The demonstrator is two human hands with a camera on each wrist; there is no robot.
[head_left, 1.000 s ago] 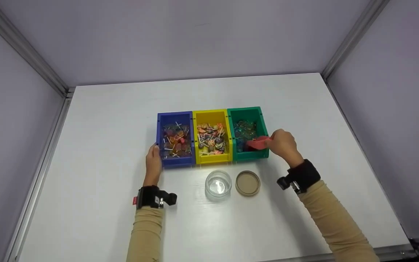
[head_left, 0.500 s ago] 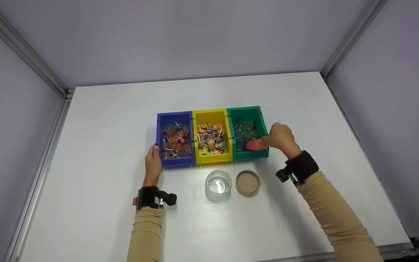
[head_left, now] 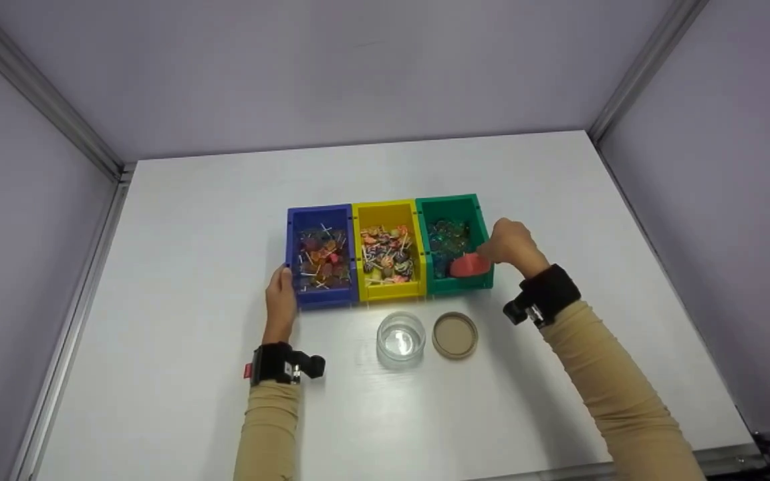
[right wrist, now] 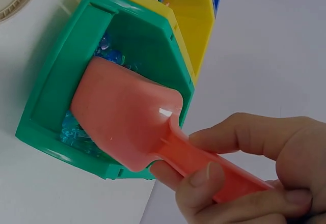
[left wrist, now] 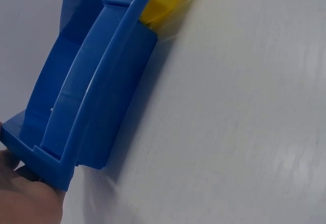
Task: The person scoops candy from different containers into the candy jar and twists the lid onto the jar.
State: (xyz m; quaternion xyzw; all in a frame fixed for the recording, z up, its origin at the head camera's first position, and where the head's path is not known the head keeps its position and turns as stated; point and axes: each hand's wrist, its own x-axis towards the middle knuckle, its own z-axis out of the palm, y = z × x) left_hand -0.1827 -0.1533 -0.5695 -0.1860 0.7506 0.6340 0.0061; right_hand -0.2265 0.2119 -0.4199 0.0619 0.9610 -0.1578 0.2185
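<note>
My right hand (head_left: 510, 246) grips the handle of a coral-red scoop (right wrist: 122, 112) between thumb and fingers. The bowl of the scoop sits inside the green bin (head_left: 457, 286), its underside facing up in the right wrist view. Around it lie blue and green translucent pieces (right wrist: 76, 134); what the bowl covers is hidden. At the other end of the row, my left hand (head_left: 281, 306) holds the side rim of the blue bin (left wrist: 86, 81), near its front corner. Its fingers are partly cut off in the left wrist view.
Between these two stands a yellow bin (head_left: 394, 291) of small wrapped lollipops (head_left: 388, 257). Other lollipops (head_left: 325, 260) fill the blue bin. A glass jar (head_left: 401, 337) without its lid and a beige lid (head_left: 455, 335) lie in front on the white table (head_left: 184, 234).
My right hand has moved slightly forward and left, turning the scoop within the green bin so its bowl faces down. The left hand stays at the blue bin.
</note>
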